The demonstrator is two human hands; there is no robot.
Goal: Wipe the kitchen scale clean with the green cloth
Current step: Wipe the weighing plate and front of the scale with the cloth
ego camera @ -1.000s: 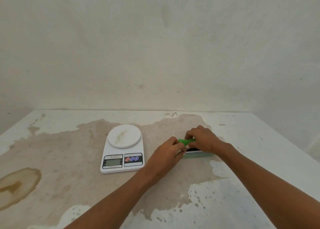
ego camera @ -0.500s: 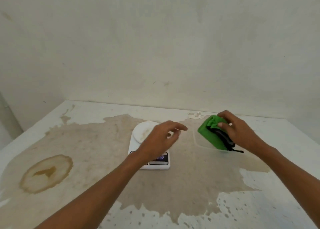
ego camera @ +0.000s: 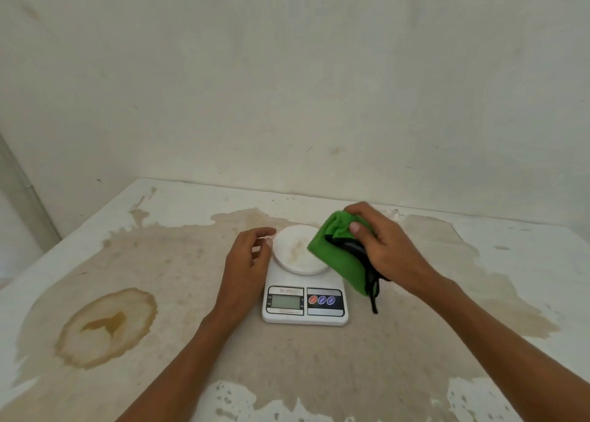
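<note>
Green cloth (ego camera: 332, 249) now over smudged kitchen scale (ego camera: 305, 289), bunched

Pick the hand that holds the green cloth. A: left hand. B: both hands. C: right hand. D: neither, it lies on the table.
C: the right hand grips the green cloth over the scale's round plate; the left hand is open and empty beside it.
</note>
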